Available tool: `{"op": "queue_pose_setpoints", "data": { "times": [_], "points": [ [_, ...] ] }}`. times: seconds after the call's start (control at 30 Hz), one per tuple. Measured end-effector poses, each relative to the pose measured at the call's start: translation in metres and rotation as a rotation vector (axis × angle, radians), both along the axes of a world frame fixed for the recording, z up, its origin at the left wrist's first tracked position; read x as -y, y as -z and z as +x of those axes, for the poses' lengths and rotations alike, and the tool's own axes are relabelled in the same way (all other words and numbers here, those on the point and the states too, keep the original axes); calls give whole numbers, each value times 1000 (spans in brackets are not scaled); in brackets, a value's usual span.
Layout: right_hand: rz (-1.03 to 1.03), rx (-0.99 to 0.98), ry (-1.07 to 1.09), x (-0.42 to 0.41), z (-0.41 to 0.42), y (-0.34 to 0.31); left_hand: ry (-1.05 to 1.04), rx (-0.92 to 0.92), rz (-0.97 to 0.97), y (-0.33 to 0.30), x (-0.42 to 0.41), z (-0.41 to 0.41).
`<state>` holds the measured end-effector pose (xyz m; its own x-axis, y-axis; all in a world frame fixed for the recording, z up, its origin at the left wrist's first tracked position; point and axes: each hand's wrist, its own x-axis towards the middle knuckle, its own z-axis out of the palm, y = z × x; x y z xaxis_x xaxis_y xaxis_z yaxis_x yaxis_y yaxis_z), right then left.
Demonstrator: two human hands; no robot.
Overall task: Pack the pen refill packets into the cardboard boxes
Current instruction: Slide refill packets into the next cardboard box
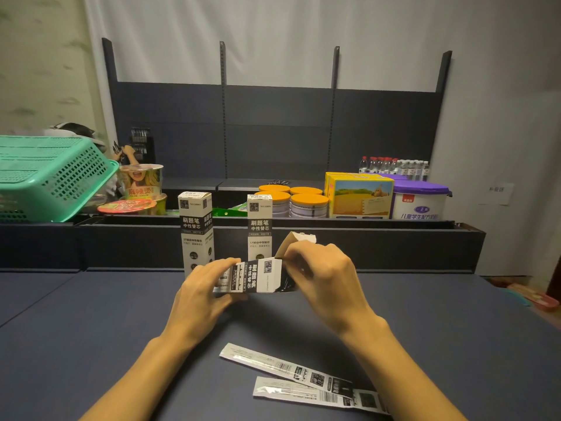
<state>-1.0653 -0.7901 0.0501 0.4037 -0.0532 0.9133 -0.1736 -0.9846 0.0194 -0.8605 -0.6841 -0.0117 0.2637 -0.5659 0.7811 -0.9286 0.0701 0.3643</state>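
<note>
Above the dark table (91,329), the left hand (200,294) grips a box (258,276) held lengthwise, its open end at the right hand (321,275) pinching the flap, while two packets (303,378) lie nearer, below the right forearm.

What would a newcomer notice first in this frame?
Both hands at centre: the left hand grips a box lying sideways, while the right hand works at its open flap. Two packets lie on the table nearer the camera, and two upright boxes stand behind the hands.
</note>
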Motion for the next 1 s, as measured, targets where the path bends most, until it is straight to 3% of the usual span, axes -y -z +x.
{"op": "queue_pose_setpoints", "data": {
  "times": [0.3, 0.53, 0.6, 0.73, 0.9, 1.0],
  "points": [
    [33, 41, -24, 1, 0, 2, -46, -1, 8, 0, 0, 1],
    [161, 156, -169, 8, -9, -8, -109, -83, -15, -4, -3, -1],
    [307, 104, -167, 7, -12, -10, -116, -88, -8, -5, -3, -2],
    [720, -231, -174, 9, -16, -10, -126, -98, 7, -5, -3, -3],
    [810, -860, -123, -1, -14, 0, -124, -91, 8, -5, -4, -3],
    [766, -1080, -85, -11, -8, 7, -135, -97, 3, -6, -4, -5]
  ]
}}
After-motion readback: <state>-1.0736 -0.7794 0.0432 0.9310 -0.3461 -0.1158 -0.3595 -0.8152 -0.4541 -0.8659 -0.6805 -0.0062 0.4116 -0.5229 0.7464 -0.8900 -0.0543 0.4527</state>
